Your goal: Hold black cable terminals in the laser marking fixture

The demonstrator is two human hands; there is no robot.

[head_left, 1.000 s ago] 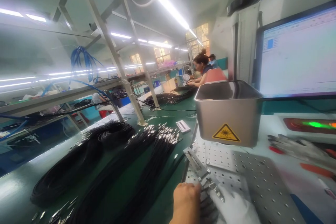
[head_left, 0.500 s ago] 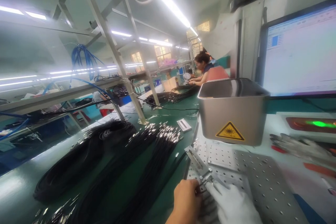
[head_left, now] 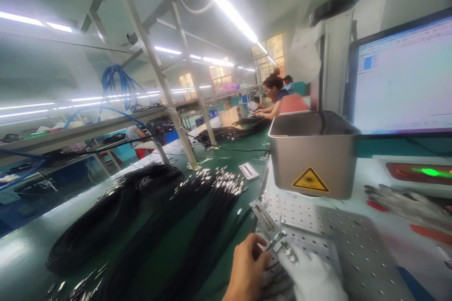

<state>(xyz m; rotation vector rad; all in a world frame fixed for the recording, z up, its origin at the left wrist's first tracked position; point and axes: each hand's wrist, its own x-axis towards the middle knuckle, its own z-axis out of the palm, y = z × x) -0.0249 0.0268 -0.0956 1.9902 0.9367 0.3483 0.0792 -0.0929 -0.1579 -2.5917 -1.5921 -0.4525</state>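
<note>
Down at the near edge of the bench, a small metal connector (head_left: 279, 240) sits on the perforated metal plate (head_left: 356, 249), right at the fingertips of both hands. The bare left hand (head_left: 247, 268) has its fingers curled in, thumb and forefinger narrowed at the connector's near end. The white-gloved right hand (head_left: 312, 277) lies just beside it, fingers bunched over more small metal ends (head_left: 291, 255); whether it actually grips them I cannot tell from here. Dark cable runs under both hands toward the person. A slim metal fixture bar (head_left: 263, 216) lies angled on the plate just beyond the connector. Behind that stands the steel laser hood (head_left: 314, 160) with its yellow warning triangle (head_left: 310, 180). To the left, black cable bundles (head_left: 197, 216) with shiny tips sprawl over the green bench (head_left: 21, 254). To the right, a monitor (head_left: 402, 80) glows, with a grey glove (head_left: 406, 202) lying below it. Far down the line, another person (head_left: 271, 96) is seated at work.
</note>
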